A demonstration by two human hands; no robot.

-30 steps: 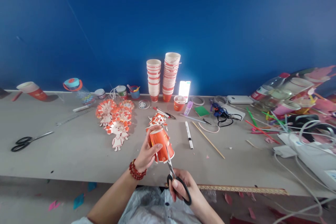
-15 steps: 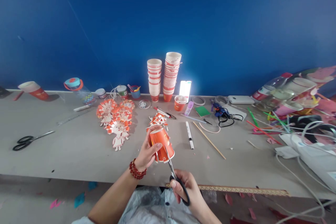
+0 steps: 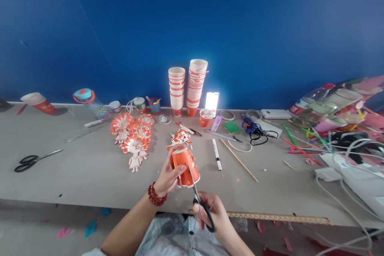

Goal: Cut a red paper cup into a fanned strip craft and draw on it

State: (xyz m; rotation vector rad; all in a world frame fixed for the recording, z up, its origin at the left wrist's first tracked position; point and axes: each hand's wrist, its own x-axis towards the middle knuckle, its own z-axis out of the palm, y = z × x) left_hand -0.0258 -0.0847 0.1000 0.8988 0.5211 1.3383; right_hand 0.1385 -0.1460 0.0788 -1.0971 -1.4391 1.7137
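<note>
My left hand (image 3: 169, 171) is wrapped round an orange paper cup (image 3: 183, 162), held bottom up over the table's near part. Slits run up the cup's wall from its white rim. In my right hand (image 3: 211, 210) is a pair of black-handled scissors (image 3: 207, 211), thumb and fingers at its loops. The blades lie against the cup wall at a slit, pointing up toward its base. Just beyond the cup lies a pile of orange and white paper scraps (image 3: 180, 138). Several paper dolls with fringed orange manes (image 3: 135, 146) lie to the left.
Two tall stacks of paper cups (image 3: 177, 92) stand by the blue wall, beside a lit phone (image 3: 212, 102). A white marker (image 3: 216, 155) and wooden sticks (image 3: 240, 161) lie right of my hands. Another pair of scissors (image 3: 37, 160) lies far left. Cables and craft scraps crowd the right.
My right hand and the scissors have shifted slightly up and left, toward the cup. The cup stays almost in place in my left hand.
</note>
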